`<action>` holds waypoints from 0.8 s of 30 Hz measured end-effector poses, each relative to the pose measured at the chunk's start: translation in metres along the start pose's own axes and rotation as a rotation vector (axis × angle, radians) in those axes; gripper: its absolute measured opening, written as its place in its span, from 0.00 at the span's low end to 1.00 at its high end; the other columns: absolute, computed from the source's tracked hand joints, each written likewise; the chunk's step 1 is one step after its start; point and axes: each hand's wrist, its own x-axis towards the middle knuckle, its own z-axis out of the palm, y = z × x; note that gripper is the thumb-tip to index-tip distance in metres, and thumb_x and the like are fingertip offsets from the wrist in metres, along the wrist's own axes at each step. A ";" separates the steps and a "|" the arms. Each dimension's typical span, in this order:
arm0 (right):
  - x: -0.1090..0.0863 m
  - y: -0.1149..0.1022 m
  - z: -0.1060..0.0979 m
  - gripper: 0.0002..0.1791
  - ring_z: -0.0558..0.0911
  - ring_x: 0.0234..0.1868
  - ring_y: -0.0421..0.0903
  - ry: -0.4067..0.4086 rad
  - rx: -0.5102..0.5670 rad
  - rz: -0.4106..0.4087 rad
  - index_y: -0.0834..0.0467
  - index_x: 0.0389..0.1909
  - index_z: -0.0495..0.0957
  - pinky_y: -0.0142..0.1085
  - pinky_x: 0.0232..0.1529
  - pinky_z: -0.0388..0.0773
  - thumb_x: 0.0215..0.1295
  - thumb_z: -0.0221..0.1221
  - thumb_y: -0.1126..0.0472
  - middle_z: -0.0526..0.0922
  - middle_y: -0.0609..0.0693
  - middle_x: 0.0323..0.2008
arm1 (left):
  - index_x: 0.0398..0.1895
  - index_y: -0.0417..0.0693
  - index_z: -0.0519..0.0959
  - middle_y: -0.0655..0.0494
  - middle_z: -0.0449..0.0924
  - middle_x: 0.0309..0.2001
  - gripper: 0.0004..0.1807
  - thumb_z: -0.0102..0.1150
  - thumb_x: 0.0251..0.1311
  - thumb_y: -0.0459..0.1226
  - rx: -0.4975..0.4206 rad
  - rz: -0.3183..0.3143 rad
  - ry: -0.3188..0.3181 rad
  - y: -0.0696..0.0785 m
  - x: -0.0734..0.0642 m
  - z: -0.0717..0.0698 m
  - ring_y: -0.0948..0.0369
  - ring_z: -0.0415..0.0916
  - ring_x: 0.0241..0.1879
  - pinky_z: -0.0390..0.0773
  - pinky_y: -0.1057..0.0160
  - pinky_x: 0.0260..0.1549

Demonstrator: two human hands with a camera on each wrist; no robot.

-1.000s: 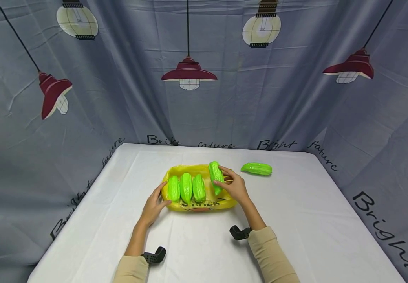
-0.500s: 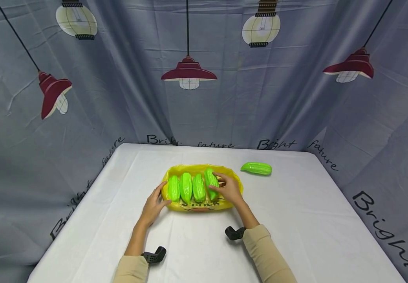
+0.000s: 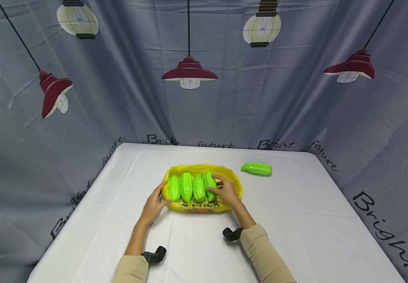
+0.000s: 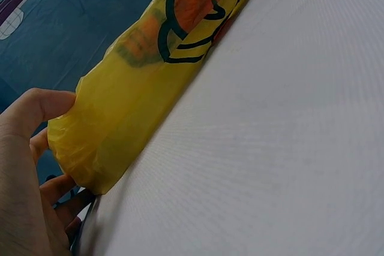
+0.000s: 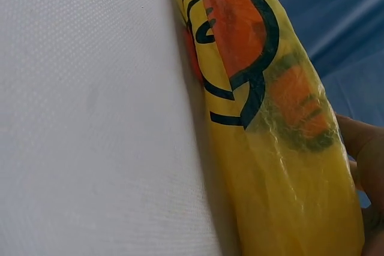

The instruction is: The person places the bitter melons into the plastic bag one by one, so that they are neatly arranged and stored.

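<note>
A shallow tray (image 3: 229, 173) wrapped in printed yellow plastic sits mid-table. My left hand (image 3: 152, 206) holds its left end, thumb at the near corner and fingers farther back; the left wrist view shows this hand (image 4: 30, 160) against the crinkled plastic (image 4: 114, 130). In the tray, three bright green bitter melons (image 3: 186, 188) lie side by side. My right hand (image 3: 227, 191) pinches another bitter melon (image 3: 209, 184) down beside them, at the right of the row. In the right wrist view the wrapped tray's side (image 5: 288, 190) hides most of the right hand (image 5: 366, 160).
One more bitter melon (image 3: 257, 168) lies on the white tablecloth (image 3: 295, 204) beyond the tray's right end. Black wrist cameras (image 3: 155, 255) are strapped on both forearms. A grey curtain (image 3: 196, 114) with printed lamps stands behind the table.
My right hand has carried its bitter melon left and down into the tray, next to the row of three. The left hand has stayed at the tray's left end.
</note>
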 end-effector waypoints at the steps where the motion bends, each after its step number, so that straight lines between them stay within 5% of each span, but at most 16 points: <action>1: 0.000 0.000 0.000 0.33 0.78 0.48 0.56 0.001 -0.002 0.003 0.54 0.61 0.70 0.43 0.41 0.80 0.52 0.66 0.53 0.75 0.59 0.54 | 0.69 0.56 0.58 0.45 0.57 0.67 0.37 0.59 0.55 0.42 0.002 0.004 0.001 0.000 0.000 0.000 0.48 0.54 0.66 0.54 0.47 0.63; 24: -0.002 -0.002 0.002 0.35 0.79 0.45 0.56 0.028 -0.052 0.007 0.56 0.60 0.69 0.44 0.40 0.79 0.50 0.68 0.54 0.77 0.61 0.51 | 0.69 0.57 0.57 0.47 0.56 0.68 0.37 0.59 0.56 0.43 -0.003 -0.002 -0.004 -0.001 0.000 -0.001 0.50 0.53 0.66 0.53 0.48 0.63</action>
